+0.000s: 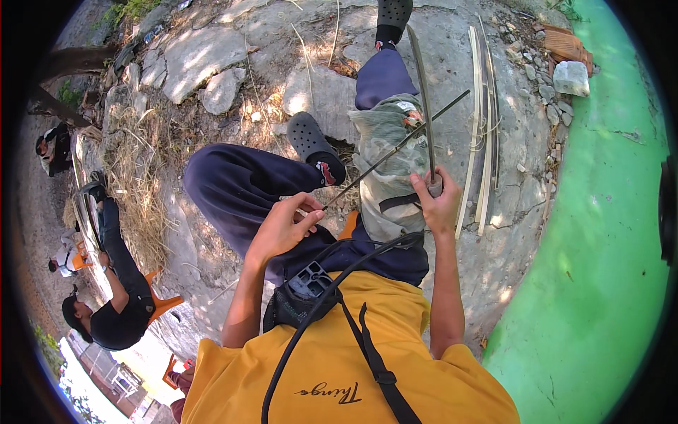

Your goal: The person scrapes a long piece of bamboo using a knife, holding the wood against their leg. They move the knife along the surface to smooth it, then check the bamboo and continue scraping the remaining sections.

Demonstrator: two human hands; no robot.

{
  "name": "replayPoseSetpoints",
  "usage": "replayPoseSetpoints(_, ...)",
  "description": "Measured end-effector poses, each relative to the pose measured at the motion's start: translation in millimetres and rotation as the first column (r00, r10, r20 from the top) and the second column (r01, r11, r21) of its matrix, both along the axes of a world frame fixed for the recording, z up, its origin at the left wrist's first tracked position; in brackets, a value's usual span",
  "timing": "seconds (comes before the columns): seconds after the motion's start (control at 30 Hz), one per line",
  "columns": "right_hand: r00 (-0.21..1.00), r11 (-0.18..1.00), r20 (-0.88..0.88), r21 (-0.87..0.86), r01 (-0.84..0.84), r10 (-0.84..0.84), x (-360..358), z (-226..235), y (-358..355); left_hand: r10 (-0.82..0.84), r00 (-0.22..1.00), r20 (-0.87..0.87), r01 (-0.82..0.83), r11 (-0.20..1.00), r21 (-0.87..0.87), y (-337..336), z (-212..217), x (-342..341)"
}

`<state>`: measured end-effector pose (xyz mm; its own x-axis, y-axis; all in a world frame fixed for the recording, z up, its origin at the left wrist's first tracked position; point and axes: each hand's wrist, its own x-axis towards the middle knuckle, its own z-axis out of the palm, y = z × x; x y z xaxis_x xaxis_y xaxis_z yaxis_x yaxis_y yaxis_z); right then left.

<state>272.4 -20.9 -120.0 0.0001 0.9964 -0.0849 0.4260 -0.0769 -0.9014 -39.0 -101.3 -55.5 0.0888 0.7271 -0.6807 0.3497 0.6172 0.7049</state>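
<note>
My left hand (291, 225) pinches the near end of a thin dark strip (381, 161), which looks like split bamboo. The strip slants up to the right, across a long, narrow, dark grey blade (422, 92) that looks like a knife. My right hand (439, 201) is closed around the blade's near end, where a rounded butt shows between the fingers. Whether strip and blade touch, I cannot tell. Under them, a pale green mesh sack (385, 152) covers my right leg, with a black strap across it.
Several long pale and dark strips (477, 134) lie on the concrete at the right. Beyond them are rubble, an orange brick (567, 46), a white block (571, 78) and a green surface (586, 283). Dry straw (145, 191) and a seated person (116, 304) holding strips are at the left.
</note>
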Motion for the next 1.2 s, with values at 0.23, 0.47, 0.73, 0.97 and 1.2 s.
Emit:
replayPoseSetpoints(0.23, 0.999, 0.998, 0.033, -0.059, 0.035, -0.033, 7, -2, -18, 0.117, 0.99, 0.082, -0.118, 0.993, 0.016, -18, -10, -3)
replayPoseSetpoints(0.47, 0.996, 0.987, -0.035, -0.138, 0.079, -0.084, 19, -7, -35, 0.204, 0.976, 0.083, -0.216, 0.959, 0.184, -5, -4, 15)
replayPoseSetpoints(0.73, 0.994, 0.99, -0.048, -0.109, 0.093, -0.098, 27, -7, -45, 0.21, 0.976, 0.052, -0.216, 0.931, 0.295, 10, -12, 32)
replayPoseSetpoints(0.97, 0.996, 0.989, 0.015, -0.116, 0.087, -0.086, 29, -7, -50, 0.225, 0.969, 0.098, -0.244, 0.915, 0.32, 17, -28, 35)
replayPoseSetpoints(1.2, 0.996, 0.988, 0.035, -0.134, 0.081, -0.077, 31, -8, -52, 0.191, 0.979, 0.068, -0.203, 0.929, 0.309, 31, -28, 50)
